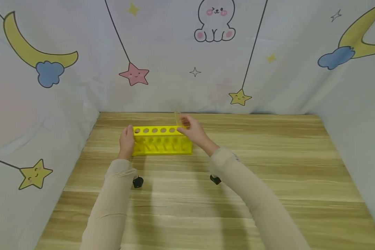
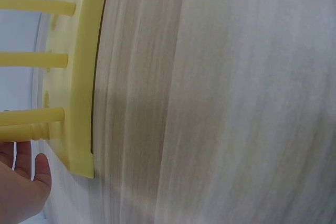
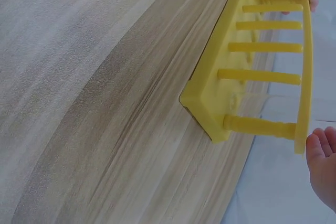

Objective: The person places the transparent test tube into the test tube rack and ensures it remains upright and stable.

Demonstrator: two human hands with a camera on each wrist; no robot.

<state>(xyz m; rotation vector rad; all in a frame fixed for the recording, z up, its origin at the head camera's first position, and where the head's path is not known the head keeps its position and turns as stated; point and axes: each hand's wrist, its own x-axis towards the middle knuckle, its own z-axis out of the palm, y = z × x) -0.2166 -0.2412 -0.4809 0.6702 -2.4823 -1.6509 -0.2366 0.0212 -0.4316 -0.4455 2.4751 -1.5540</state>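
Observation:
A yellow test tube rack (image 1: 162, 149) stands on the wooden table, with a row of round holes along its top and pegs beneath. My left hand (image 1: 126, 140) grips its left end; in the left wrist view, that hand's fingers (image 2: 23, 158) are by the end post. A clear test tube (image 1: 177, 119), faint in the head view, stands upright through a hole near the rack's right end. Beside the tube is my right hand (image 1: 193, 130), its fingers bent and its thumb near the rack top. The right wrist view shows the fingertips (image 3: 316, 145) just beside the tube (image 3: 262, 103).
Wood-grain table (image 1: 284, 156) spreads in front of the rack and to its right. White cloth (image 1: 168, 97) printed with stars and moons hangs behind and on both sides. A black piece (image 1: 138, 182) hangs below the left sleeve, and another black piece (image 1: 215, 179) below the right.

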